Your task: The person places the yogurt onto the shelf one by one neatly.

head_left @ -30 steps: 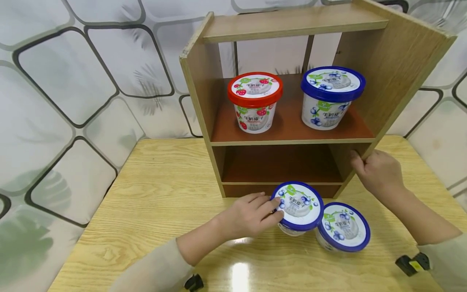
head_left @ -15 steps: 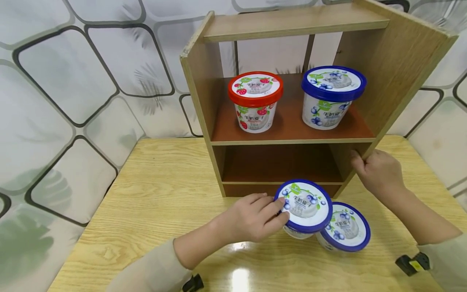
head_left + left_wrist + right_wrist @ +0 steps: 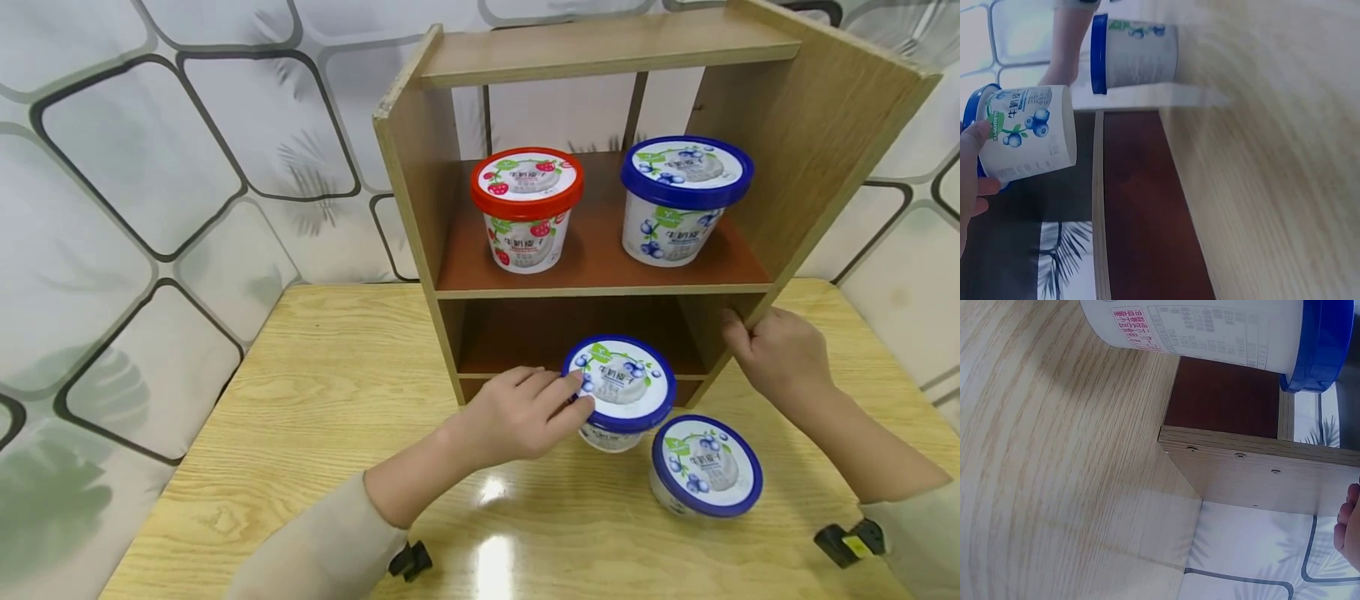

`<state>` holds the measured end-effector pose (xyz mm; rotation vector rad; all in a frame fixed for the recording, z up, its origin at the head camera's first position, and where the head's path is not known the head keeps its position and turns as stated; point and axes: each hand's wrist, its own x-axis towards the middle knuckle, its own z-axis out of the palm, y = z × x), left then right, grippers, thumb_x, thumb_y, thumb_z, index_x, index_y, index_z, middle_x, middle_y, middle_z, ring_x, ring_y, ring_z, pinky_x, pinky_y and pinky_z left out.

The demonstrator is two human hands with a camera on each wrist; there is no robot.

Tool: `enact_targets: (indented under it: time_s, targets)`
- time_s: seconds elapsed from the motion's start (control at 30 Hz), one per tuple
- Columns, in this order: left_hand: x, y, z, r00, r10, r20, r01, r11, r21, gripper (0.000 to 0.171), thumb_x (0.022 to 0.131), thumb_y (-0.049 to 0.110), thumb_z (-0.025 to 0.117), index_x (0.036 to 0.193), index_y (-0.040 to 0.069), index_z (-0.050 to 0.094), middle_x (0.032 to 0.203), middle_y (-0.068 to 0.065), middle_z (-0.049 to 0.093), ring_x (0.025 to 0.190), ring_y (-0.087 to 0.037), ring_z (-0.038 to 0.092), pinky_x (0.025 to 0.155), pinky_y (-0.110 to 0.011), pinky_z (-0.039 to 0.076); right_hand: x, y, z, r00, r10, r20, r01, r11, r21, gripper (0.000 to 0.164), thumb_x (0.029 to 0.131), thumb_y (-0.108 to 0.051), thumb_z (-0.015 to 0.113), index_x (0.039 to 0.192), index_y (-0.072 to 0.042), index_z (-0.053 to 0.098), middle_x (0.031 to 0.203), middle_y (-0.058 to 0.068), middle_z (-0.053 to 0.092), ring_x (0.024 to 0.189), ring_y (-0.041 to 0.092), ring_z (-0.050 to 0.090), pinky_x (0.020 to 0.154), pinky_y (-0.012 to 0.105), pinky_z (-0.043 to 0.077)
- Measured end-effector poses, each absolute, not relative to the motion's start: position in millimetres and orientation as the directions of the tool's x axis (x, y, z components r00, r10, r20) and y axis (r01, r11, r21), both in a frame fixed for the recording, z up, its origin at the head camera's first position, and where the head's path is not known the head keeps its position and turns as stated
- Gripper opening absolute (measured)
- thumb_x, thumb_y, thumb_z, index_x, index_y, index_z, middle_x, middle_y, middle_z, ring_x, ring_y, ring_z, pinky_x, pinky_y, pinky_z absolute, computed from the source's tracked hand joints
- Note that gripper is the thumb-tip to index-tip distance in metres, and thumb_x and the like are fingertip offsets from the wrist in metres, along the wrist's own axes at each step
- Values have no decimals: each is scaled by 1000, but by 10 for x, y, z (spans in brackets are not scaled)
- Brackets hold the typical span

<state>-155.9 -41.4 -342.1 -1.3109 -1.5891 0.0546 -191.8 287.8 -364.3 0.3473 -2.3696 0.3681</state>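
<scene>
My left hand (image 3: 517,412) grips a blue-lidded blueberry yogurt tub (image 3: 626,383) by its left side, around the lid rim. The tub is off the table, in front of the lower compartment of the wooden shelf (image 3: 603,292); in the left wrist view its white base (image 3: 1041,134) hangs clear of the wood. My right hand (image 3: 783,354) holds the shelf's right side panel, thumb on the inner face; in the right wrist view only some fingertips (image 3: 1350,515) show. A second blueberry tub (image 3: 708,467) stands on the table between the held tub and my right forearm.
On the upper shelf board stand a red-lidded strawberry tub (image 3: 527,208) at left and a blue-lidded blueberry tub (image 3: 684,200) at right. The wood-grain table (image 3: 322,375) extends left of the shelf. A patterned wall covering (image 3: 225,133) rises behind.
My left hand has lifted the blueberry tub, first to the right over the standing tub's edge, then forward toward the shelf's lower opening. My right hand stays on the side panel.
</scene>
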Motion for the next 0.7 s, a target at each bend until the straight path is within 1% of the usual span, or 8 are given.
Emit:
enact_targets:
  time_s: [0.1, 0.17, 0.37, 0.7]
  targets:
    - [-1627, -420, -3422, 84, 754, 651, 695, 423, -581, 8, 91, 19, 59, 95, 13, 63, 93, -2, 70, 72, -12, 68, 63, -23, 54, -1924, 2876, -3653, -708, -149, 690, -353, 921, -163, 45, 90, -32, 42, 51, -10, 35, 45, 7, 36, 40, 28, 36, 34, 39, 24]
    - [-1667, -422, -3424, 70, 758, 649, 692, 432, -579, 7, 92, 18, 59, 95, 13, 62, 93, -3, 71, 72, -12, 68, 62, -23, 54, -1926, 2875, -3659, -705, -149, 693, -355, 921, -162, 45, 89, -32, 42, 51, -10, 35, 45, 7, 35, 39, 28, 36, 34, 39, 24]
    - [-1745, -405, -3431, 58, 756, 652, 684, 445, -578, 6, 92, 17, 59, 94, 13, 63, 94, -2, 71, 73, -13, 69, 60, -23, 53, -1930, 2876, -3661, -703, -153, 694, -358, 920, -160, 45, 89, -31, 42, 50, -10, 34, 45, 5, 33, 40, 24, 33, 35, 34, 21]
    - [-1824, -373, -3459, 33, 754, 656, 662, 476, -580, 6, 93, 17, 57, 93, 13, 62, 94, -3, 70, 70, -12, 68, 57, -22, 51, -1935, 2882, -3659, -692, -164, 703, -370, 917, -151, 43, 89, -32, 42, 52, -10, 35, 45, 6, 34, 40, 26, 35, 33, 38, 23]
